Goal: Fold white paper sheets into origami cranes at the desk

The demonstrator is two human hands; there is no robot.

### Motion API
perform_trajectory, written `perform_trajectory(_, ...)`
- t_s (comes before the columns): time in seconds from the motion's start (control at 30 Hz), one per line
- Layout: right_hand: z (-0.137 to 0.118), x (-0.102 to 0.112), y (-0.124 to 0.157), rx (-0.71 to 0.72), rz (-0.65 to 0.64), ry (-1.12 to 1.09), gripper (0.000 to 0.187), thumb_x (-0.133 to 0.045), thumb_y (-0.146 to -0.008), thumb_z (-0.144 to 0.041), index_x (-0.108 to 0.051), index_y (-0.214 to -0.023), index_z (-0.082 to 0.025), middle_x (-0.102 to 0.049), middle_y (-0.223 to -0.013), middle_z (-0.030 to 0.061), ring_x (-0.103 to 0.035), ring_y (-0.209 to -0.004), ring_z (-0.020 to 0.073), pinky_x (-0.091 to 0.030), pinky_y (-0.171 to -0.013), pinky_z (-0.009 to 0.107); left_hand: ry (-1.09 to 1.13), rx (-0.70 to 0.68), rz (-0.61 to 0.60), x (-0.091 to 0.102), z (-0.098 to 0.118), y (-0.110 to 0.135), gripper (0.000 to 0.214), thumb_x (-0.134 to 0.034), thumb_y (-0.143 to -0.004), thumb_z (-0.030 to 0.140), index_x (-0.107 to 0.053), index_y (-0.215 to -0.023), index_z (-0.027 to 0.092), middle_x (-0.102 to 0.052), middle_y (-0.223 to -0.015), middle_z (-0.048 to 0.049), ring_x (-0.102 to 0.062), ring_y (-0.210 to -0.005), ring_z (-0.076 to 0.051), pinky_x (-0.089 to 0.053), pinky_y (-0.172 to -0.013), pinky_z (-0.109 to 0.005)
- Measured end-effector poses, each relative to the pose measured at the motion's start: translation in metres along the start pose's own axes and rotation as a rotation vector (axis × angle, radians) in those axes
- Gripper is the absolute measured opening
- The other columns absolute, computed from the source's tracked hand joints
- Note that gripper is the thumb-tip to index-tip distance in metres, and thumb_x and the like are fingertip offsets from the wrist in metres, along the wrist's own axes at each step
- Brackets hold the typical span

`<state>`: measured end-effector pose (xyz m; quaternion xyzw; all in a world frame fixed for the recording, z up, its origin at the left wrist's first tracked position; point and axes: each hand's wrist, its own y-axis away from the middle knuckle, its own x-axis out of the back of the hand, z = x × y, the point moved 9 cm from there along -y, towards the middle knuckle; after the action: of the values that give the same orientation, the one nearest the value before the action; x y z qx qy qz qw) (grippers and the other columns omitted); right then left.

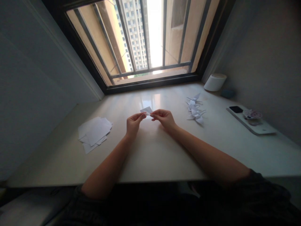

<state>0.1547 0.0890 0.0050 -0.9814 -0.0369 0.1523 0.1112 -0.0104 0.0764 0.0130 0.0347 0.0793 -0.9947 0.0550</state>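
A small folded piece of white paper [146, 110] is held up above the middle of the tabletop. My left hand [134, 123] pinches its lower left edge between thumb and fingers. On the other side, my right hand [166, 118] pinches the lower right edge, the fingertips of both hands close together. The fine folds of the paper are too small to make out. Several folded paper cranes [196, 113] sit in a cluster to the right of my right hand. Left of my left hand lies a loose pile of white paper sheets [96, 131].
The white tabletop [152, 157] runs up to a barred window [150, 40]. At the back right stands a white rounded object [214, 82] beside a small dark one. A phone [261, 127] with a round attachment lies near the right wall.
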Motion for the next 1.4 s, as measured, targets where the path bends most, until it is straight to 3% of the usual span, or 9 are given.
perform_trajectory(0.33,-0.002,-0.007,0.005,-0.009,-0.03,0.046,0.03,-0.082,-0.059,-0.044,-0.071,-0.073,-0.019,-0.071,-0.071,0.0021,-0.063,-0.058,0.0141,-0.055,-0.059,0.03,0.116,-0.085,0.128,0.004,0.002,0.004,0.026,-0.079,-0.065,0.034,-0.075,-0.083,0.016,-0.074,-0.08,-0.0065,-0.068,-0.071,-0.015,-0.053,-0.078,-0.032)
perform_trajectory(0.67,0.003,-0.004,0.004,-0.057,0.013,-0.014,0.035,-0.085,-0.052,-0.042,-0.072,-0.076,-0.02,-0.071,-0.072,0.0014,-0.064,-0.064,0.0153,-0.056,-0.056,0.03,0.074,-0.152,0.075,0.003,0.007,0.003,0.027,-0.078,-0.067,0.034,-0.074,-0.087,0.016,-0.074,-0.083,-0.0063,-0.068,-0.075,-0.016,-0.054,-0.08,-0.033)
perform_trajectory(0.87,0.005,-0.006,0.005,-0.105,0.019,-0.074,0.035,-0.085,-0.05,-0.042,-0.073,-0.074,-0.02,-0.073,-0.074,0.0031,-0.068,-0.072,0.0189,-0.055,-0.06,0.031,0.011,-0.173,0.092,0.003,0.011,0.007,0.029,-0.076,-0.069,0.038,-0.074,-0.088,0.016,-0.074,-0.083,-0.006,-0.069,-0.075,-0.017,-0.055,-0.079,-0.033)
perform_trajectory(1.4,0.005,-0.01,0.007,-0.127,0.005,-0.112,0.033,-0.085,-0.05,-0.041,-0.073,-0.073,-0.021,-0.073,-0.072,0.0022,-0.067,-0.07,0.0173,-0.055,-0.059,0.029,-0.056,-0.204,0.124,0.006,0.017,0.009,0.029,-0.075,-0.07,0.04,-0.073,-0.086,0.016,-0.074,-0.081,-0.0053,-0.069,-0.073,-0.017,-0.055,-0.074,-0.031)
